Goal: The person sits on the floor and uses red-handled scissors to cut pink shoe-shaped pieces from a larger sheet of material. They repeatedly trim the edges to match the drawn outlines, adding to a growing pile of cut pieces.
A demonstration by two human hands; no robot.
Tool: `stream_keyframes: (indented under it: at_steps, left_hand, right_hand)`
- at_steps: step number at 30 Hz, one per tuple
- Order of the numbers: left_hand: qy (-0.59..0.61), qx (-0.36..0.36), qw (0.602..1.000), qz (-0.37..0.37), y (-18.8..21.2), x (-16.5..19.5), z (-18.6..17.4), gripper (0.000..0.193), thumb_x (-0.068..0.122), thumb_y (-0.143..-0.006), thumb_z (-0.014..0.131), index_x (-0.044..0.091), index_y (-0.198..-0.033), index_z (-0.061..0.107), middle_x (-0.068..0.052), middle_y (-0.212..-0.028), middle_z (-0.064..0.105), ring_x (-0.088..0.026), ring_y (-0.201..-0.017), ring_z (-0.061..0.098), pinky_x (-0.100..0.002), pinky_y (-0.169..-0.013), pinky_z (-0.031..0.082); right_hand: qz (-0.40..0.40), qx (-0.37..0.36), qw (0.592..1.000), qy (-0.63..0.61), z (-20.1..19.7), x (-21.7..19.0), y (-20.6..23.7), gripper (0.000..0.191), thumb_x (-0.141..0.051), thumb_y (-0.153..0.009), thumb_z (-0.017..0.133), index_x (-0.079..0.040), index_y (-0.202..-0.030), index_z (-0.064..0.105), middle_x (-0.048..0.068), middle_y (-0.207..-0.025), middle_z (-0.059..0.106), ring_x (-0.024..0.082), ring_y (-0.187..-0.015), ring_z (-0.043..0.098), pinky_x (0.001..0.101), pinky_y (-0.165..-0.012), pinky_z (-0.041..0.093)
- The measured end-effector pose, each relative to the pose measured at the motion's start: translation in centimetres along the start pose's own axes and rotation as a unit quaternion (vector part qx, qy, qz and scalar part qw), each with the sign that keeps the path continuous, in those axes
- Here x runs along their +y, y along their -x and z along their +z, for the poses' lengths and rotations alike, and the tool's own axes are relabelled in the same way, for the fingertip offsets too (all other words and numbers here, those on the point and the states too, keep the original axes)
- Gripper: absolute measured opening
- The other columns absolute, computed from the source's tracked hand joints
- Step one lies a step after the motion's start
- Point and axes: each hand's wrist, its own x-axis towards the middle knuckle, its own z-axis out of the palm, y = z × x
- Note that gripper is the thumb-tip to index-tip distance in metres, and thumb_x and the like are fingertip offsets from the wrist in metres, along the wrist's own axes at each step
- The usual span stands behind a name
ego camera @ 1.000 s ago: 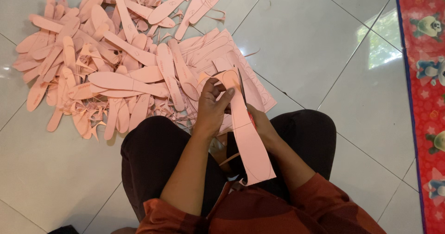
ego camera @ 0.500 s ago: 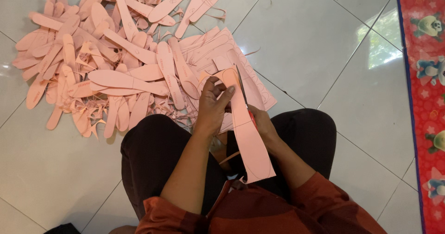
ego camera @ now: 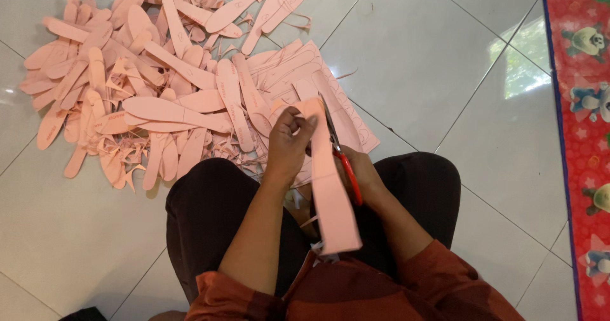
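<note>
You see a pale pink strip, red-handled scissors, and a pale pink pile of cut-outs. The floor tiles are glossy white; the mat is red with cartoon figures.

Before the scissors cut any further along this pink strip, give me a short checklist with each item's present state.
1. Left hand grips the top of the pink strip: ok.
2. Right hand holds the red-handled scissors: ok.
3. Blades meet the strip's edge: ok, they lie along its right side.
4. Left fingers clear of the blades: cannot tell, the strip hides the gap.
5. Strip hangs free over the lap: ok.
6. Pile of cut pink pieces lies apart on the tiled floor: ok.
</note>
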Motion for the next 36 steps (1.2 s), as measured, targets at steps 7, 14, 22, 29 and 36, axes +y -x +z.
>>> stream_keyframes:
  at_steps: [7, 14, 22, 29, 36]
  left_hand:
    - [0.003, -0.065, 0.997, -0.046, 0.7, -1.2, 1.2, 0.029, 0.017, -0.096, 0.071, 0.002, -0.117, 0.057, -0.004, -0.088, 0.065, -0.007, -0.066, 0.063, -0.023, -0.054, 0.052]
    - [-0.010, -0.085, 0.995, -0.060, 0.5, -1.2, 0.8, 0.027, 0.018, -0.097, 0.071, 0.002, -0.115, 0.059, -0.004, -0.088, 0.065, -0.007, -0.062, 0.061, -0.023, -0.050, 0.049]
    - [0.000, -0.094, 0.994, -0.053, 0.7, -0.2, 0.7, 0.027, 0.021, -0.097, 0.072, 0.003, -0.115, 0.063, -0.002, -0.087, 0.065, -0.005, -0.062, 0.060, -0.021, -0.049, 0.046]
    - [-0.018, -0.091, 0.994, -0.064, 0.8, 0.6, 0.8, 0.030, 0.022, -0.095, 0.072, 0.004, -0.118, 0.064, 0.000, -0.087, 0.064, -0.004, -0.063, 0.059, -0.021, -0.051, 0.046]
    - [-0.008, -0.088, 0.995, -0.046, 0.6, 0.7, 0.0, 0.031, 0.022, -0.095, 0.073, 0.003, -0.119, 0.065, 0.001, -0.090, 0.059, -0.004, -0.068, 0.059, -0.021, -0.053, 0.046]
  right_hand:
    - [-0.049, -0.002, 0.996, -0.076, -0.6, -0.7, 0.3, 0.046, -0.031, -0.096, 0.055, -0.004, -0.133, 0.055, 0.013, -0.111, 0.073, 0.021, -0.098, 0.069, 0.0345, -0.084, 0.055]
    - [-0.023, -0.012, 0.995, -0.093, -0.5, -1.0, 0.3, 0.042, -0.028, -0.098, 0.053, 0.000, -0.129, 0.059, 0.014, -0.109, 0.073, 0.022, -0.096, 0.069, 0.0346, -0.082, 0.055]
    - [-0.053, -0.005, 0.995, -0.086, -0.6, -0.7, 0.8, 0.034, -0.020, -0.096, 0.052, 0.004, -0.117, 0.063, 0.014, -0.102, 0.075, 0.019, -0.092, 0.068, 0.0322, -0.082, 0.054]
    - [-0.077, 0.006, 0.995, -0.060, -0.8, -0.7, 1.0, 0.032, -0.019, -0.093, 0.051, 0.003, -0.110, 0.066, 0.010, -0.086, 0.072, 0.018, -0.077, 0.066, 0.0313, -0.070, 0.053]
    - [-0.025, -0.010, 0.996, -0.080, -1.1, -0.4, 0.9, 0.026, -0.023, -0.094, 0.054, 0.002, -0.094, 0.064, 0.005, -0.063, 0.059, 0.014, -0.054, 0.057, 0.0302, -0.052, 0.048]
